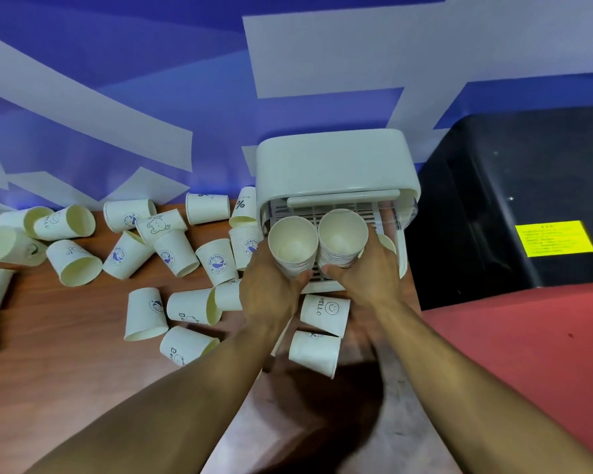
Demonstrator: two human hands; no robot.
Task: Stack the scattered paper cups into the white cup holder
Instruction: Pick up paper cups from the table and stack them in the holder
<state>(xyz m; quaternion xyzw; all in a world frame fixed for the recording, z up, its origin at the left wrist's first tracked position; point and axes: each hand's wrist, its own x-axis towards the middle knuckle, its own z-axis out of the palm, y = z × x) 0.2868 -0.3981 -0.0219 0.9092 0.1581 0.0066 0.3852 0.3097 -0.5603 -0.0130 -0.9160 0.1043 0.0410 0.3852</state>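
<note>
Blue wall (124, 107) with pale angular shapes stood behind a brown wooden table (65, 364), and on it we read what print we could. One cup (325, 314) just in front of the white cup holder (336, 165) said "HELLO" beside a smiley face. A second cup (245, 205), leaning by the holder's left side, bore a large "%" sign. Several scattered cups (124, 254) carried a round blue whale badge (its ring of lettering too blurred for us to read with confidence), and two others near our left forearm showed "Be" next to a bear drawing. To the right sat a black machine (493, 200) with a yellow label (555, 238), its writing too small to make out, and a red surface (528, 354) lay in front of it.

Inside the holder's open front, on its slatted tray, stood two stacks of nested cups with their mouths facing us and their rims touching. Our left hand (271, 289) curled around the left stack (293, 246), thumb at its lower edge. Our right hand (370, 278) gripped the right stack (342, 237) the same way. Behind the right hand's knuckles another cup rim (387, 242) peeked out inside the holder. Loose cups lay on their sides or upside down across the table to the left.
</note>
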